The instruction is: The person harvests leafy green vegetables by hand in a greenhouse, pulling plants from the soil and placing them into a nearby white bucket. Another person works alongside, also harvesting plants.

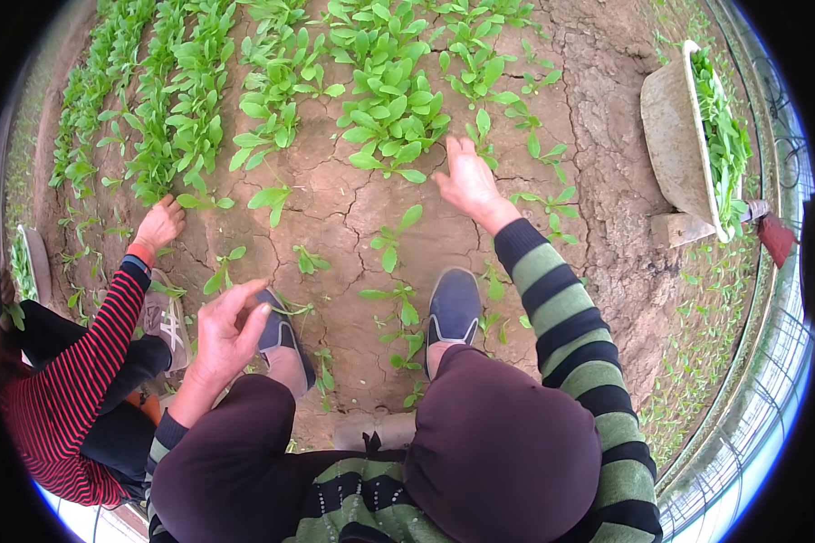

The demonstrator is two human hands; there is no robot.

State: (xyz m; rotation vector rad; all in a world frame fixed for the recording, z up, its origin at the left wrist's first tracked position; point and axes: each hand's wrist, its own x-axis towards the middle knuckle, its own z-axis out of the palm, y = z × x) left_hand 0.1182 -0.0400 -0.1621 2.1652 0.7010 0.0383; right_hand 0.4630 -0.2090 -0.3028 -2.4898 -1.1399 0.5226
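Note:
My left hand (227, 332) is raised over my left shoe (278, 332), thumb and index fingertips a little apart. A thin green sprig (297, 309) shows right by those fingertips; whether they pinch it I cannot tell. Out in front, my right hand (472, 180) reaches low over the soil, its thumb apart from its fingers and nothing visible in it. Its fingertips are at the right edge of a dense clump of leafy green seedlings (397, 115). A smaller seedling (483, 139) stands just beside them.
A co-worker's hand (159, 224) touches a seedling row (159, 136) at left. A worn plastic basin (672, 136) of picked greens leans on a block (682, 231) at right. Another basin (35, 261) is at far left. Small plants (397, 295) dot the cracked soil (353, 224) between my shoes.

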